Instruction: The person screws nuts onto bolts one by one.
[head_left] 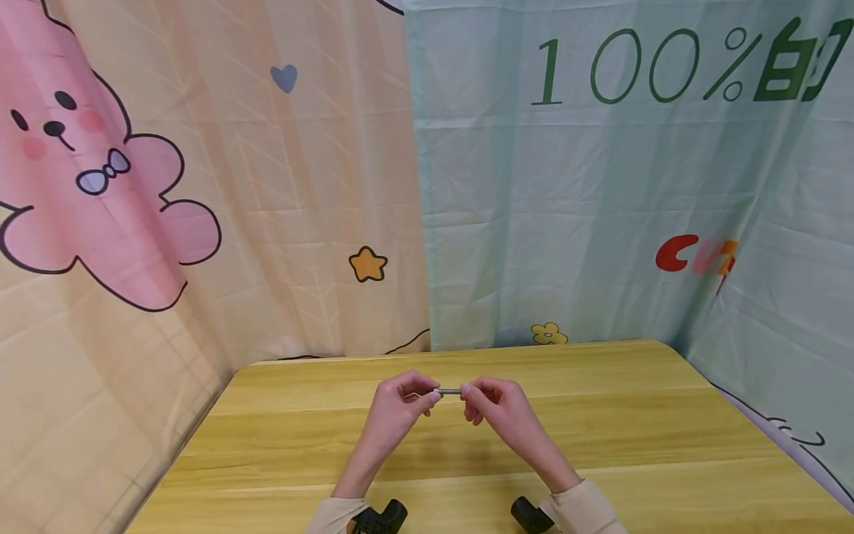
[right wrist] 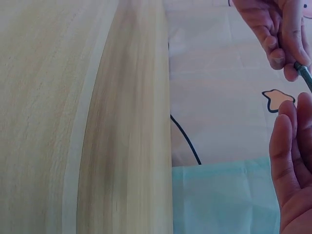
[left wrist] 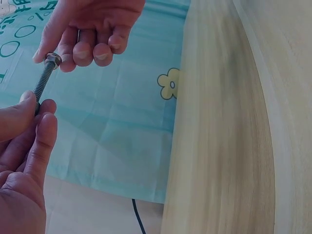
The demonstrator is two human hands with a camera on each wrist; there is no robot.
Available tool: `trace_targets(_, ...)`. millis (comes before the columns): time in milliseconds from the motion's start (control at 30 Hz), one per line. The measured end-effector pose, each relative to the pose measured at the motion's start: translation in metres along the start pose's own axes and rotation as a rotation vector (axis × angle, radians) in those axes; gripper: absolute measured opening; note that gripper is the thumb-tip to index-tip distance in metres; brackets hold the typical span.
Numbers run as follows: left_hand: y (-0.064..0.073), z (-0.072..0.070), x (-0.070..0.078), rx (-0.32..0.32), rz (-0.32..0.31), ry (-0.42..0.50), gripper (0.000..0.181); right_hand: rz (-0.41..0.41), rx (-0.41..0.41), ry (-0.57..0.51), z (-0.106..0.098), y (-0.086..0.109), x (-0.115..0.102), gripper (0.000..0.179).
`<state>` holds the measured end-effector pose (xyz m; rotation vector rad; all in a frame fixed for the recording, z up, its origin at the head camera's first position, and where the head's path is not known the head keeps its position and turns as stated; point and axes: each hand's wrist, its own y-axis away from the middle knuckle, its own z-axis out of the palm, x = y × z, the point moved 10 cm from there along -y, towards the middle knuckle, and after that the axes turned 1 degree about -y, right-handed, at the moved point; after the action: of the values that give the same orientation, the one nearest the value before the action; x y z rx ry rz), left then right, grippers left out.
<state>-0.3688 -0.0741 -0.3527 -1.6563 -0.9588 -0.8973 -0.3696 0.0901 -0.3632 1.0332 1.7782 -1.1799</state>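
1. While the left hand (head_left: 392, 412) pinches its dark end (left wrist: 37, 108), a grey threaded metal bolt (head_left: 450, 391) is held above the yellow wooden table (head_left: 280, 445).
2. The right hand (head_left: 505, 412) pinches its silver collar (left wrist: 53, 59).
3. Probably light and stiff; best held by both ends.

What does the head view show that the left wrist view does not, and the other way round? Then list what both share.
Only the head view: the blue heart, the orange star and the sleeves.
Only the left wrist view: the screw thread and silver collar on the bolt.
Both: the left hand and right hand pinching that bolt, the yellow flower, the table.
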Motion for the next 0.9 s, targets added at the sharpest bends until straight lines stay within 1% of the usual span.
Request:
trace_targets(67, 0.000, 0.001, 0.003, -0.002, -0.004, -0.003, 0.012, 0.008, 0.011, -0.001, -0.001, 0.000, 0.000, 0.030)
trace_targets(167, 0.004, 0.001, 0.016, -0.007, 0.008, -0.002, 0.011, -0.005, 0.013, -0.003, -0.002, 0.000, 0.000, 0.023)
trace_targets(233, 0.006, 0.001, 0.024, -0.008, 0.011, -0.003, 0.011, -0.031, 0.002, 0.006, -0.002, 0.000, -0.003, 0.022)
trace_targets(300, 0.009, 0.000, 0.032, -0.006, 0.014, -0.006, 0.011, -0.068, -0.018, 0.009, -0.002, 0.001, -0.007, 0.026)
trace_targets(367, 0.009, -0.001, 0.033, -0.002, 0.009, -0.001, 0.011, -0.103, -0.039, 0.008, -0.001, 0.001, -0.010, 0.026)
trace_targets(467, 0.010, -0.002, 0.035, 0.005, 0.007, 0.009, 0.012, -0.152, -0.066, -0.012, 0.001, 0.002, -0.015, 0.022)
trace_targets(533, 0.010, -0.002, 0.034, 0.007, 0.006, 0.018, 0.011, -0.167, -0.079, -0.025, 0.002, 0.003, -0.016, 0.019)
trace_targets(633, 0.010, -0.002, 0.032, 0.009, 0.007, 0.018, 0.010, -0.164, -0.093, -0.039, 0.003, 0.004, -0.015, 0.020)
trace_targets(733, 0.010, -0.002, 0.031, 0.006, 0.004, 0.017, 0.010, -0.129, -0.090, -0.035, 0.003, 0.003, -0.013, 0.021)
trace_targets(900, 0.010, -0.001, 0.032, 0.000, 0.001, 0.023, 0.010, -0.072, -0.044, 0.005, 0.002, 0.001, -0.007, 0.020)
